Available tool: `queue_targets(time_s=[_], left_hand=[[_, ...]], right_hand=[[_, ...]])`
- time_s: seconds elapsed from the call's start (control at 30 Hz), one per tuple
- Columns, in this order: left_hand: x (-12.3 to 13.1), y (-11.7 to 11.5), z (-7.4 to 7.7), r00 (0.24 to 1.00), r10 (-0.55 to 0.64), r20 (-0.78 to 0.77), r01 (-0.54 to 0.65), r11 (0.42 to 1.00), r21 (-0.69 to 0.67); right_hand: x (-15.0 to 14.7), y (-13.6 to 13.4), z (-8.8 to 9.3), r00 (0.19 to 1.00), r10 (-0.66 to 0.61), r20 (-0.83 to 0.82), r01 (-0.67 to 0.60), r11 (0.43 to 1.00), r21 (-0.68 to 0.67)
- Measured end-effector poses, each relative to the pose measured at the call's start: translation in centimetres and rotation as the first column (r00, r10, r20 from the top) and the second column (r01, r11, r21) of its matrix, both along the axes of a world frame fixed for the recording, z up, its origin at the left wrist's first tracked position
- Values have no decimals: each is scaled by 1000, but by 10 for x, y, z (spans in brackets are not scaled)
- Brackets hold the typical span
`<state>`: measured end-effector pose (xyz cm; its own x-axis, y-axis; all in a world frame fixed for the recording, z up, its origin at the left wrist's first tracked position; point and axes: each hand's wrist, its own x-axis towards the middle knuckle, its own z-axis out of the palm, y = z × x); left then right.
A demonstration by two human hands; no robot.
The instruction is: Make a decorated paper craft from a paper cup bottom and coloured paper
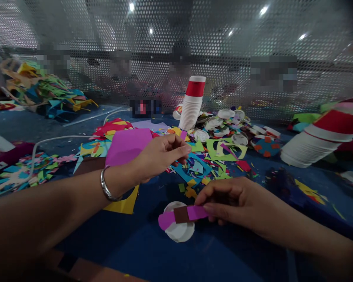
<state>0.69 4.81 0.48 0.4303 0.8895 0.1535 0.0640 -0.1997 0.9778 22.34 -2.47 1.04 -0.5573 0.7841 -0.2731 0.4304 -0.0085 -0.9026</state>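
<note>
My right hand (232, 199) pinches the end of a purple paper strip (196, 212) with a brown paper piece (181, 215) across its middle. The strip lies over a small white paper disc (179, 234) on the blue table, its rounded left end reaching past the disc's rim. Higher up and to the left, my left hand (164, 152), with a silver bracelet at the wrist, has its thumb and fingers closed together; what they hold, if anything, is hidden. Beneath and behind that hand is a purple paper sheet (128, 145).
Coloured paper scraps (194, 166) cover the table's middle. Behind stand a stack of paper cups (191, 107) and a pile of white discs (220, 123). Another cup stack (320, 135) leans at right. A white cable (61, 137) runs at left, near more cut paper (44, 94).
</note>
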Motion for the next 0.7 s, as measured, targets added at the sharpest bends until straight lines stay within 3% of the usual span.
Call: queue_targets(time_s=[0.43, 0.7], left_hand=[[4, -6, 1, 994, -96, -51, 96, 995, -2], [7, -6, -5, 983, -185, -22, 185, 982, 30]], right_hand=[[-7, -5, 2, 995, 47, 89, -56, 993, 106], [-13, -4, 4, 994, 34, 104, -56, 973, 223]])
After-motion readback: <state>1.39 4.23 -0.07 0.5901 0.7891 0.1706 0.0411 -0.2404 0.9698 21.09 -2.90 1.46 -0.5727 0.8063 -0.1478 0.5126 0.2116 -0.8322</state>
